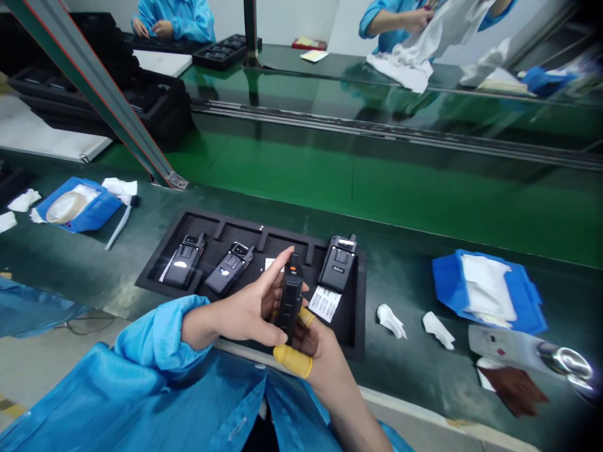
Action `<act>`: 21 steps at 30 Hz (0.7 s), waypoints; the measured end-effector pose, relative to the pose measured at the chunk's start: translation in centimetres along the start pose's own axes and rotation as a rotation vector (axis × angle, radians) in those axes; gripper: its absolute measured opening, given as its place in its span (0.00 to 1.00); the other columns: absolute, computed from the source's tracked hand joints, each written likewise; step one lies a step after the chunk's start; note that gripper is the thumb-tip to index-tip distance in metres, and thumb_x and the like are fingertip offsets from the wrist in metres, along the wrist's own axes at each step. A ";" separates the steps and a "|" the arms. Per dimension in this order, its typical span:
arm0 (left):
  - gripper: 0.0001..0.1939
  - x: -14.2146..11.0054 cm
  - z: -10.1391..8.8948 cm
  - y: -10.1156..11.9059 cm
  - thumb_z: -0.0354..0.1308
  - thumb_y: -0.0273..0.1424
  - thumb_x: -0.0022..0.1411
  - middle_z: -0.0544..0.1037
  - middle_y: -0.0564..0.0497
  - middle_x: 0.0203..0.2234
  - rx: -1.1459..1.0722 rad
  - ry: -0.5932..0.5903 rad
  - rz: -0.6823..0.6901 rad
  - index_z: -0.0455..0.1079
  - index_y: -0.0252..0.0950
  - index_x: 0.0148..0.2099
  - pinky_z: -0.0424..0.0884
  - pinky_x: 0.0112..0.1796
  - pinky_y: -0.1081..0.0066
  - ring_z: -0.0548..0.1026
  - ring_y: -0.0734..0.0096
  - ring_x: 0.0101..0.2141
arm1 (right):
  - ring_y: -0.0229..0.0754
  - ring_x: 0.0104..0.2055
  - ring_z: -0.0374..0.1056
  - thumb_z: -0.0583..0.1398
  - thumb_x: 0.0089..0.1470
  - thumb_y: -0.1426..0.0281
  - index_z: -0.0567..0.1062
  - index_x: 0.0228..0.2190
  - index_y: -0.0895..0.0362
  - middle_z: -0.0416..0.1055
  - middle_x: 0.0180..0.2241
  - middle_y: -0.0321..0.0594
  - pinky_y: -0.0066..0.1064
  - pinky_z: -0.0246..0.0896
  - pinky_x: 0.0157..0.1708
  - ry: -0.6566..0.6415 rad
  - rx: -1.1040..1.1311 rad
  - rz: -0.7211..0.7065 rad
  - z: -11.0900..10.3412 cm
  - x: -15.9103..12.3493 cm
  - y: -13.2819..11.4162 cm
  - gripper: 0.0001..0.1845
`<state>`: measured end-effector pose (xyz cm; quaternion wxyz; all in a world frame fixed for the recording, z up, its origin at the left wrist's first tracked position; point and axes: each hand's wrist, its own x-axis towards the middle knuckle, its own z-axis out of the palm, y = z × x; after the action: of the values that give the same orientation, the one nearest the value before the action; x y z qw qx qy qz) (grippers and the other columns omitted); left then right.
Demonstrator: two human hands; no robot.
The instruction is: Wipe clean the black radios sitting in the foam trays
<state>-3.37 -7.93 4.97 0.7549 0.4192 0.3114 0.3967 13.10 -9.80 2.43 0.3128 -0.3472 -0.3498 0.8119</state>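
Note:
A black handheld radio (291, 295) with an orange button stands edge-on between my two hands, above a black foam tray (358, 314). My left hand (245, 307) wraps it from the left, thumb near its lower end. From the right and below, my right hand (313, 348) grips it, with yellow finger cots on some fingers. Three similar radios lie in the tray: one at the left (183, 260), another beside it (230, 269), and one at the right (338, 263). A printed label sheet (325, 303) lies below the right radio.
Blue bins stand at the left (101, 210) and right (447, 282). Crumpled white wipes (391, 320), a brown cloth (513, 389) and a metal-topped bottle (509, 345) lie to the right. A metal post (103, 94) rises behind; two co-workers sit across the green conveyor (377, 169).

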 end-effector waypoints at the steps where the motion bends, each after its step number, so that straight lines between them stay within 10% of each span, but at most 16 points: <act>1: 0.62 0.0 0.0 0.0 0.68 0.22 0.46 0.62 0.43 0.56 0.011 0.004 -0.006 0.28 0.54 0.68 0.68 0.46 0.60 0.70 0.62 0.48 | 0.48 0.47 0.71 0.72 0.35 0.72 0.71 0.46 0.52 0.75 0.42 0.41 0.39 0.70 0.43 0.006 -0.002 0.003 0.0 0.0 0.0 0.34; 21: 0.57 -0.5 0.8 0.5 0.64 0.25 0.53 0.69 0.48 0.43 0.092 -0.011 -0.057 0.23 0.50 0.68 0.68 0.43 0.62 0.71 0.68 0.39 | 0.47 0.42 0.72 0.70 0.36 0.66 0.75 0.42 0.52 0.77 0.38 0.38 0.38 0.69 0.44 0.153 -0.036 -0.137 1.1 -0.5 0.4 0.26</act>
<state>-3.17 -8.51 5.83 0.7476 0.4466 0.3371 0.3579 12.39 -10.80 2.85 0.3871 -0.3891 -0.3624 0.7533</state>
